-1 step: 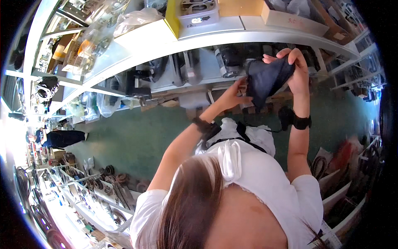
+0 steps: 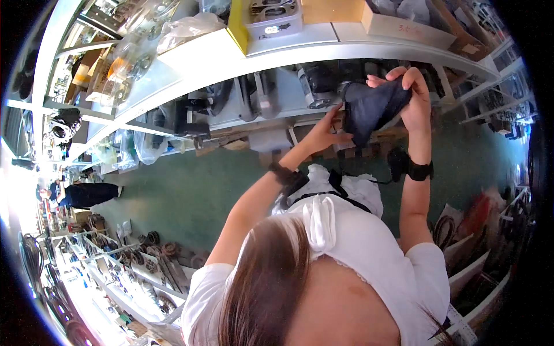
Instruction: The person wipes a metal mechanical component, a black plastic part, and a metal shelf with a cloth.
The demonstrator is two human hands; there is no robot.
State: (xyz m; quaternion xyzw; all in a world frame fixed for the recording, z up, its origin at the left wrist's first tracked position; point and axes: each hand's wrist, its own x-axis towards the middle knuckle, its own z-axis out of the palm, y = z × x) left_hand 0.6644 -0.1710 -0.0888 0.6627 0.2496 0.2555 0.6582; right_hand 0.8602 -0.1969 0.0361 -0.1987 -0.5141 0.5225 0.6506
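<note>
A dark navy cloth (image 2: 375,109) hangs in a folded, roughly triangular shape before the shelf. My right hand (image 2: 414,98) grips its upper right side, with the fingers curled over the top edge. At the left edge is my left hand (image 2: 328,134), its thumb and fingers closing on the cloth from either side. Part of the left fingers is hidden behind the fabric. Each wrist wears a black band. Behind the cloth, dark machine parts (image 2: 317,86) lie on the lower shelf.
A white shelf (image 2: 277,60) runs across in front of me, bearing boxes, a plastic tub (image 2: 274,20) and bagged parts. More racks with metal parts (image 2: 150,259) stand behind at left. A person (image 2: 86,193) is farther off at left. The floor (image 2: 190,190) is green.
The lower part of the cloth has spread slightly and its folds have shifted. Both hands stay almost where they were.
</note>
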